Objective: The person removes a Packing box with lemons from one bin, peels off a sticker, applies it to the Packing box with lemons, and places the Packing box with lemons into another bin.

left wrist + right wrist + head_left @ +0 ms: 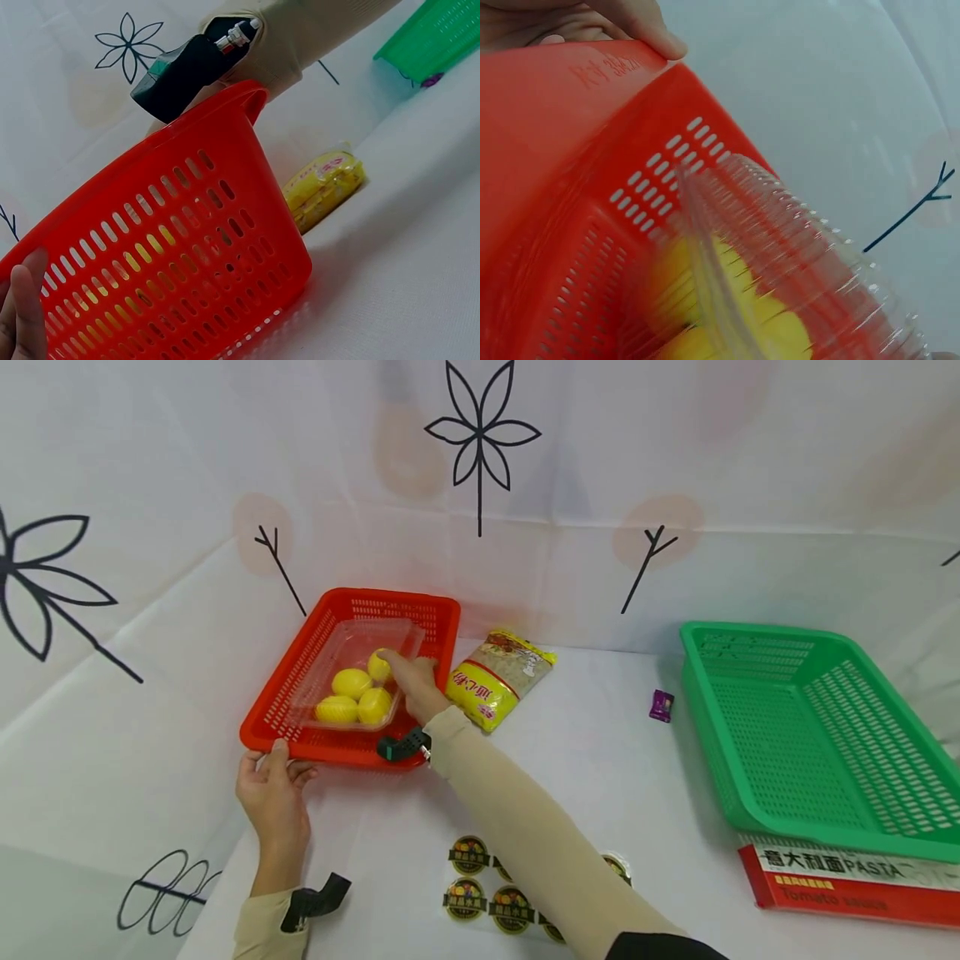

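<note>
The right hand (pixel 408 681) reaches into the red basket (pixel 300 672), fingers curled on the clear lemon tray (pixel 352 647), apparently gripping its edge. The left hand (pixel 273 789) pinches the basket's near rim. A yellow packet (pixel 498 677) with red Chinese characters lies beside the basket. Under the green basket (pixel 817 727), a red box (pixel 855 885) reads "PASTA" and "Tomato sauce".

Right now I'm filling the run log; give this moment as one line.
left hand: grips red basket rim | right hand: on clear lemon box | green basket: empty
</note>
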`<state>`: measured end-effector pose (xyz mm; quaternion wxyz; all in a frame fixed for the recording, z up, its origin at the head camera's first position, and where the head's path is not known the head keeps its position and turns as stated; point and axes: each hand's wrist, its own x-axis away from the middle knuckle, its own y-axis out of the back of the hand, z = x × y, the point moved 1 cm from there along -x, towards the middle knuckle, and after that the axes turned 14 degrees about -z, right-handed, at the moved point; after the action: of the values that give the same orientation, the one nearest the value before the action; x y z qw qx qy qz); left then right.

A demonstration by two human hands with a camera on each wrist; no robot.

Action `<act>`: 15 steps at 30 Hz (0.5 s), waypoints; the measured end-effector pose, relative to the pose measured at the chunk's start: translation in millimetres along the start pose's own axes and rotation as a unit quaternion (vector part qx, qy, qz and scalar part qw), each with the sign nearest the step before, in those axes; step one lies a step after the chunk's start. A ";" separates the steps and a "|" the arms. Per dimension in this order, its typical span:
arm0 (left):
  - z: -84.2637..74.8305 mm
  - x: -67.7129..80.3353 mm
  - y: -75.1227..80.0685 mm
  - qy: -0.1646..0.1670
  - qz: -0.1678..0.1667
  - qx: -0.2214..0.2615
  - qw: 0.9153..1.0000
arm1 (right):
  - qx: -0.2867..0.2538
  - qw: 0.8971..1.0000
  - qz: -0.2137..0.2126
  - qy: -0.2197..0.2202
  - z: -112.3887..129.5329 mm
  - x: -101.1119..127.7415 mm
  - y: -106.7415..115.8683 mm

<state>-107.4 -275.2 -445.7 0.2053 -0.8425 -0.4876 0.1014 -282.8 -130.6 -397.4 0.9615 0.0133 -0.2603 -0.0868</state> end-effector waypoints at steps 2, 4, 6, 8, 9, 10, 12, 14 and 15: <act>0.0 0.4 -0.1 -0.003 0.002 -0.002 1.000 | -0.001 1.000 0.002 0.003 0.3 0.3 1.0; -0.3 1.0 0.2 -0.004 0.002 -0.002 1.000 | -0.003 1.000 0.004 0.006 0.2 0.7 1.4; -0.9 1.3 0.5 -0.007 0.002 -0.004 1.000 | -0.005 1.000 0.005 0.007 0.0 1.3 1.2; -1.7 1.6 0.5 -0.009 0.002 -0.005 1.000 | -0.008 1.000 0.005 0.010 -0.3 2.0 1.3; -2.1 1.8 0.5 -0.009 0.002 -0.005 1.000 | -0.011 1.000 0.005 0.012 0.0 2.7 1.5; -2.5 1.9 0.3 -0.009 0.003 -0.007 1.000 | -0.013 1.000 0.004 0.014 0.1 3.3 1.7; -3.0 1.9 0.1 -0.009 0.005 -0.011 1.000 | -0.018 1.000 0.003 0.019 0.5 4.6 2.4; -3.4 1.7 -0.1 -0.008 0.006 -0.015 1.000 | -0.028 0.999 0.002 0.023 1.1 5.5 3.1; -3.6 1.6 -0.2 -0.006 0.006 -0.017 1.000 | -0.031 0.999 0.002 0.025 1.3 5.9 3.4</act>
<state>-105.4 -274.6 -442.4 0.1875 -0.8483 -0.4851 0.0996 -277.9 -128.3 -393.1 0.9679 -0.0153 -0.2331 -0.0926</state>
